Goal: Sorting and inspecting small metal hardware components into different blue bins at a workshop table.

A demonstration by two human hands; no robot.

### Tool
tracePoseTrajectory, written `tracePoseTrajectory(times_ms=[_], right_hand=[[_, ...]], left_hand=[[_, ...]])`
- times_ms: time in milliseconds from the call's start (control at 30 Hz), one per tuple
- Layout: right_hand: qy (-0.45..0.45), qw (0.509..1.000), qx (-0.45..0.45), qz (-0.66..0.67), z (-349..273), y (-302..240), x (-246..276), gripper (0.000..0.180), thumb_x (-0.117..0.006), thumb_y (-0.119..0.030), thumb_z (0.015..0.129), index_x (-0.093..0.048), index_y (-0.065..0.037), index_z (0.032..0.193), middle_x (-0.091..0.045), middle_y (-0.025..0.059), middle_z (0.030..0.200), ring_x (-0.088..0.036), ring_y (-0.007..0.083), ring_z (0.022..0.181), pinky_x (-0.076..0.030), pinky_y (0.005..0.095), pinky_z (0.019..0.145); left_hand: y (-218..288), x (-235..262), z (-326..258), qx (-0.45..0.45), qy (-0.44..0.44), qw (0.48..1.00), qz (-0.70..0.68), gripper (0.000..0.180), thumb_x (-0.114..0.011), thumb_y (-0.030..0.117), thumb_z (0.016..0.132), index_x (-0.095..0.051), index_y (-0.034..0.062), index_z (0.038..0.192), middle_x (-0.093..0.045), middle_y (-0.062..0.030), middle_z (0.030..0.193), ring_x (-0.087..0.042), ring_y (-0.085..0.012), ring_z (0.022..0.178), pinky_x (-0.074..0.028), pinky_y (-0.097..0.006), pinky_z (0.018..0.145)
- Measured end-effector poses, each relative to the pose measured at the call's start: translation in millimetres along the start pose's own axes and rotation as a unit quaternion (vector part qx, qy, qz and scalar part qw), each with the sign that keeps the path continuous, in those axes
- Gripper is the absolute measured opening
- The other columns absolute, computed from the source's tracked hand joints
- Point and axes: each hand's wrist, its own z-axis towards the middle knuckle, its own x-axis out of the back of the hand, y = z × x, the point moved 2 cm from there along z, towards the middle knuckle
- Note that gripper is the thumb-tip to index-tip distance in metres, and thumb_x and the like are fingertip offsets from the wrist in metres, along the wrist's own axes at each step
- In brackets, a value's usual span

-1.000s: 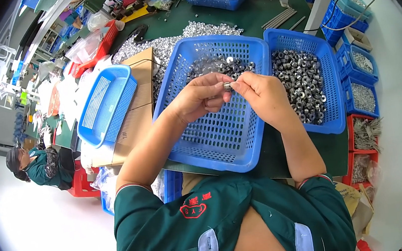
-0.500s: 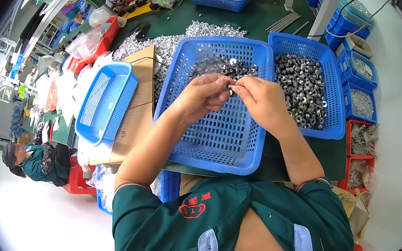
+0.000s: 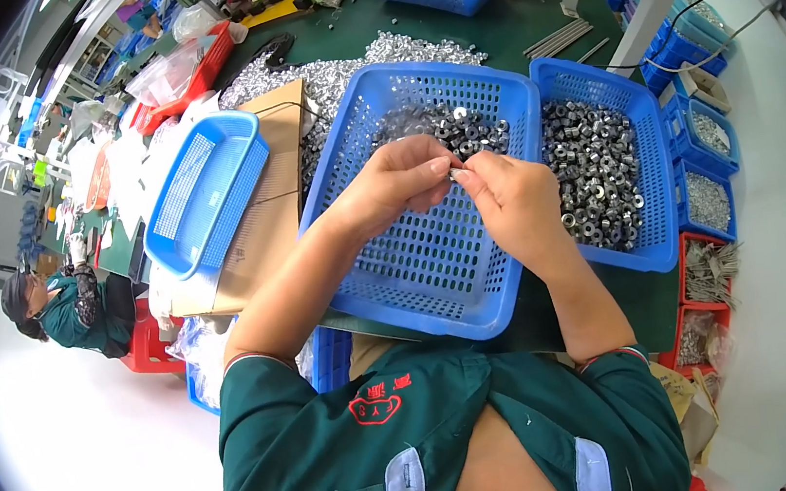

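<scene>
My left hand [image 3: 411, 180] and my right hand [image 3: 511, 198] meet fingertip to fingertip above a blue perforated plastic basket [image 3: 409, 293]. Both are closed in a pinch around a small shiny metal part [image 3: 454, 173]; the fingers cover most of it, so its shape does not show. Beneath the hands, at the far end of this basket, lies a heap of small dark metal nut-like pieces [image 3: 472, 133]. To the right, touching it, stands a second blue basket [image 3: 659, 213] holding many similar round metal pieces with holes [image 3: 598, 183].
Loose silvery parts [image 3: 418, 46] cover the green table beyond the basket. Left are cardboard [image 3: 258, 228] and a light blue basket [image 3: 187, 264]. Metal rods [image 3: 559, 39] lie by a white post [image 3: 653, 7]. Stacked bins [image 3: 708, 192] stand right; a person [image 3: 76, 304] sits far left.
My hands stay together over the basket, with the left fingers slightly shifted around the small metal part. The whole view has shifted slightly. The person at left has moved an arm.
</scene>
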Motion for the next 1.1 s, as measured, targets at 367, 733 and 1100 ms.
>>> tracePoseTrajectory(times_ms=[367,733,1100], right_hand=[[-0.101,0.933,-0.227,0.260,0,24,-6,0.031,-0.056,-0.027,0.096,-0.061,-0.003,0.076,-0.048,-0.0026,0.057,-0.040,0.0046,0.050,-0.032,0.0221,0.047],[-0.080,0.976,-0.128,0.159,0,7,8,0.032,-0.056,-0.028,0.095,-0.057,-0.002,0.077,-0.056,0.0177,0.060,-0.057,0.0353,0.056,-0.040,0.0402,0.050],[-0.065,0.983,-0.091,0.145,0,3,9,0.032,-0.059,-0.026,0.092,-0.052,-0.002,0.072,-0.054,0.0172,0.059,-0.055,0.0352,0.054,-0.039,0.0415,0.049]], left_hand=[[9,7,4,0.030,-0.024,0.999,-0.023,0.024,-0.049,0.022,0.099,-0.055,0.0008,0.107,-0.060,-0.0078,0.085,-0.043,-0.0053,0.059,-0.035,-0.017,0.052],[-24,31,3,0.092,0.031,0.663,0.742,0.021,-0.064,0.016,0.078,-0.064,0.0194,0.099,-0.067,-0.0111,0.085,-0.066,-0.0322,0.083,-0.051,-0.043,0.067],[-33,21,13,0.072,-0.009,0.551,0.831,0.021,-0.059,0.013,0.082,-0.064,0.0154,0.101,-0.068,-0.0078,0.081,-0.068,-0.0295,0.079,-0.051,-0.041,0.062]])
